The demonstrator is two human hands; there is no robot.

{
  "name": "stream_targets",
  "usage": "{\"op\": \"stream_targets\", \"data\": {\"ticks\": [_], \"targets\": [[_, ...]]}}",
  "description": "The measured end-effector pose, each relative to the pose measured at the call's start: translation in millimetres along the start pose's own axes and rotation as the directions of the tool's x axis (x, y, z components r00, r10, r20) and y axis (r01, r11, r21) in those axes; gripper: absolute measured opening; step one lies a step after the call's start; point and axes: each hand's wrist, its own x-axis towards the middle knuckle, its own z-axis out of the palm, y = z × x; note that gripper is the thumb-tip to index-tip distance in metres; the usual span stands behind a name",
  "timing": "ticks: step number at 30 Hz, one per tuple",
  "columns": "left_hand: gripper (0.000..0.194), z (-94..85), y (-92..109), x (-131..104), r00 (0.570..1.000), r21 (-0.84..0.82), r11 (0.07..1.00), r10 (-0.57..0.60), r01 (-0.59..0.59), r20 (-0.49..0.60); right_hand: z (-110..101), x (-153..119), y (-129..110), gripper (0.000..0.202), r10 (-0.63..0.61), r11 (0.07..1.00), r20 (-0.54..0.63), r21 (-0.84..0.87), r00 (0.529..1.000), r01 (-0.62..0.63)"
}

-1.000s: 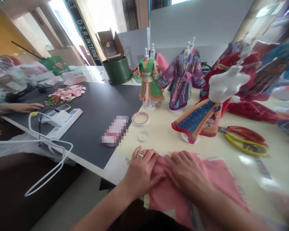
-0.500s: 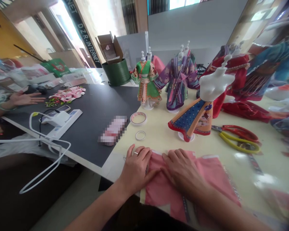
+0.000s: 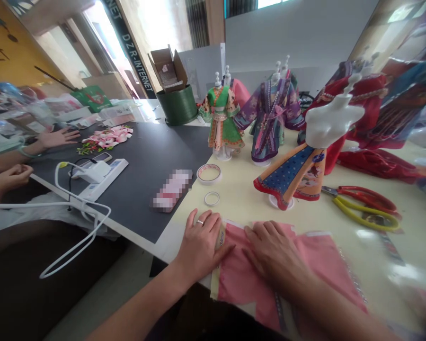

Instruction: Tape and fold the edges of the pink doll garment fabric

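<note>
A pink piece of fabric (image 3: 323,253), with white strips along its far edge and beaded trim on its sides, lies at the table's front edge. My left hand (image 3: 203,239), a ring on one finger, rests on its left edge, fingers lightly bent and thumb stretched over the cloth. Pressing on the middle of the same fabric is my right hand (image 3: 271,251), its fingers laid down and its thumb apart. Neither hand grips it. The cloth under both palms is hidden. Just beyond my left hand lies a thin white ring (image 3: 211,198).
A tape roll (image 3: 209,174) and a phone (image 3: 173,190) lie ahead. Red-and-yellow scissors (image 3: 364,208) are at the right. Several dressed mannequins (image 3: 221,118) stand behind. A power strip (image 3: 104,180) with a white cable is at left, near another person's hands (image 3: 58,138).
The view has shifted, so the scene sits farther right. My thumbs are slightly farther apart, and more of the trim beside my left hand shows. More of the other person's hands is visible.
</note>
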Motion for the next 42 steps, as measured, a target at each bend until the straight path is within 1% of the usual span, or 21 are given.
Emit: {"op": "stream_targets", "data": {"ticks": [3, 7, 9, 11, 13, 16, 18, 20, 23, 25, 28, 31, 35, 36, 39, 42], "targets": [[0.057, -1.7, 0.8, -4.9, 1.000, 0.001, 1.000, 0.007, -0.007, 0.007, 0.9, -0.6, 0.4, 0.011, 0.007, 1.000, 0.014, 0.023, 1.000, -0.007], [0.064, -1.5, 3.7, -11.6, 0.990, -0.044, 0.994, 0.103, -0.099, 0.098, 1.6, -0.9, 0.2, 0.013, 0.020, 0.999, 0.015, 0.051, 1.000, -0.020], [0.063, -0.8, 3.3, -13.1, 0.984, -0.042, 0.993, 0.119, -0.114, 0.130, 0.7, -0.7, 0.4, 0.014, 0.030, 0.997, 0.020, 0.066, 0.999, -0.031], [0.061, 0.0, 1.6, -13.8, 0.982, -0.037, 0.992, 0.125, -0.121, 0.140, -1.2, -1.0, 1.2, 0.016, 0.035, 0.996, 0.024, 0.081, 0.999, -0.037], [0.060, 1.3, -0.8, -14.3, 0.983, -0.032, 0.991, 0.131, -0.128, 0.131, -4.4, -2.8, 2.6, 0.021, 0.028, 0.995, 0.022, 0.093, 0.999, -0.030], [0.058, 3.8, -3.9, -15.1, 0.983, -0.003, 0.989, 0.146, -0.147, 0.113, -10.8, -7.5, 4.9, 0.031, -0.004, 0.995, -0.016, 0.102, 1.000, 0.005], [0.059, 4.9, -5.4, -15.2, 0.983, 0.018, 0.987, 0.154, -0.157, 0.099, -15.0, -9.9, 5.9, 0.028, -0.035, 0.993, -0.021, 0.113, 0.999, 0.037], [0.060, 5.0, -6.3, -14.9, 0.982, 0.028, 0.985, 0.167, -0.170, 0.094, -17.4, -10.5, 6.5, 0.024, -0.091, 0.987, 0.013, 0.135, 0.996, 0.089], [0.058, 4.1, -7.2, -13.8, 0.973, 0.034, 0.979, 0.193, -0.199, 0.124, -16.3, -9.0, 8.6, 0.019, -0.187, 0.971, 0.060, 0.165, 0.981, 0.175], [0.056, 3.7, -7.9, -13.5, 0.970, 0.037, 0.978, 0.198, -0.205, 0.142, -14.4, -8.6, 11.6, 0.019, -0.212, 0.964, 0.071, 0.177, 0.975, 0.197], [0.055, 3.4, -10.1, -13.8, 0.971, 0.036, 0.979, 0.191, -0.198, 0.142, -15.1, -11.8, 18.0, 0.023, -0.207, 0.965, 0.061, 0.177, 0.976, 0.194], [0.057, 1.0, -13.3, -14.4, 0.973, 0.009, 0.981, 0.192, -0.195, 0.132, -20.8, -18.9, 23.9, 0.024, -0.187, 0.969, 0.046, 0.171, 0.981, 0.177], [0.063, -4.1, -13.9, -13.4, 0.974, -0.037, 0.976, 0.215, -0.213, 0.067, -24.9, -28.3, 27.4, 0.029, -0.160, 0.976, 0.014, 0.149, 0.987, 0.156], [0.065, -4.3, -12.9, -12.7, 0.970, -0.045, 0.972, 0.232, -0.229, 0.076, -24.2, -30.0, 27.3, 0.032, -0.160, 0.977, 0.019, 0.145, 0.987, 0.156], [0.075, -0.9, -8.6, -10.0, 0.939, -0.073, 0.954, 0.300, -0.292, 0.167, -19.6, -33.9, 25.7, 0.038, -0.156, 0.979, 0.068, 0.143, 0.985, 0.145], [0.077, 3.4, -6.7, -8.2, 0.918, -0.097, 0.947, 0.322, -0.307, 0.230, -18.3, -38.6, 24.9, 0.040, -0.136, 0.981, 0.098, 0.149, 0.986, 0.120]]}}
